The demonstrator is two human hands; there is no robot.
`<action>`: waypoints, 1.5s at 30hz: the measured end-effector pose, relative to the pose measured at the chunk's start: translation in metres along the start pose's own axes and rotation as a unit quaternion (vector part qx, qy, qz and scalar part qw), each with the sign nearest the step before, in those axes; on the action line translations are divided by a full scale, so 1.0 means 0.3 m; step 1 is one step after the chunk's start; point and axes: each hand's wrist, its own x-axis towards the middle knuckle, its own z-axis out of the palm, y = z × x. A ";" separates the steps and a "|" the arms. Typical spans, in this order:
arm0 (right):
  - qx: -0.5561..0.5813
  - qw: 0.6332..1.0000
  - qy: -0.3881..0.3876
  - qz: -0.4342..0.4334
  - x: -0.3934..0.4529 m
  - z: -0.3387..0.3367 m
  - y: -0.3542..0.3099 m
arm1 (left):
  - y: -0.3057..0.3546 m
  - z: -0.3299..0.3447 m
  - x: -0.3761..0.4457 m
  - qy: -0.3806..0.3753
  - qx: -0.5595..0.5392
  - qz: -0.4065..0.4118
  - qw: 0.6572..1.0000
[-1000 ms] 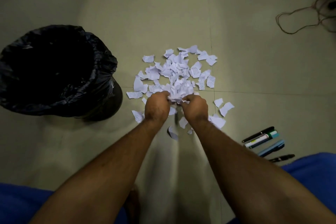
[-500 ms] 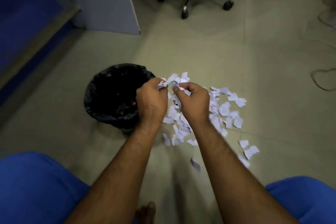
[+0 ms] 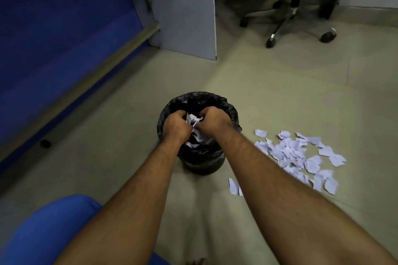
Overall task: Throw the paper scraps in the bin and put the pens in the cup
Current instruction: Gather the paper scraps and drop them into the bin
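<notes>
A round bin (image 3: pixel 215 101) lined with a black bag stands on the floor in the middle of the view. My left hand (image 3: pixel 174 125) and my right hand (image 3: pixel 212 121) are both over its mouth, fingers curled round a bunch of white paper scraps (image 3: pixel 192 120) held between them. A few scraps show below the hands inside the bin. A heap of torn paper scraps (image 3: pixel 297 155) lies on the floor to the right of the bin. No pens and no cup are in view.
A grey panel (image 3: pixel 185 11) stands behind the bin, with a blue wall (image 3: pixel 53 28) and a skirting ledge to the left. A wheeled office chair base (image 3: pixel 290 17) is at the back right. My blue-clad knees are at the bottom corners.
Both hands lifted a bunch of scraps from the floor heap and carried it left to above the bin. The view swung left, so the pens dropped out of sight.
</notes>
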 end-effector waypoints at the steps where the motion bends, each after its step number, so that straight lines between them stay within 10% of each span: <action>1: 0.001 1.000 -0.002 -0.002 0.003 -0.007 -0.001 | 0.003 -0.004 0.005 -0.005 -0.001 -0.001 1.000; 12: 0.221 0.939 0.237 0.120 -0.099 -0.122 0.168 | 0.223 0.078 -0.092 0.006 -0.140 0.081 0.987; 21: 0.243 0.860 0.330 0.304 -0.291 -0.099 0.612 | 0.377 0.573 -0.258 -0.210 -0.129 0.131 0.960; 28: 0.169 0.875 0.216 0.400 -0.448 0.109 0.918 | 0.174 0.887 -0.376 -0.300 0.085 0.195 0.930; 36: 0.075 0.924 0.151 0.343 -0.463 0.197 1.012 | 0.133 0.978 -0.334 -0.203 0.246 0.280 0.905; 45: -0.029 0.929 0.062 0.365 -0.422 0.224 1.073 | 0.166 1.036 -0.338 -0.371 0.329 0.252 0.831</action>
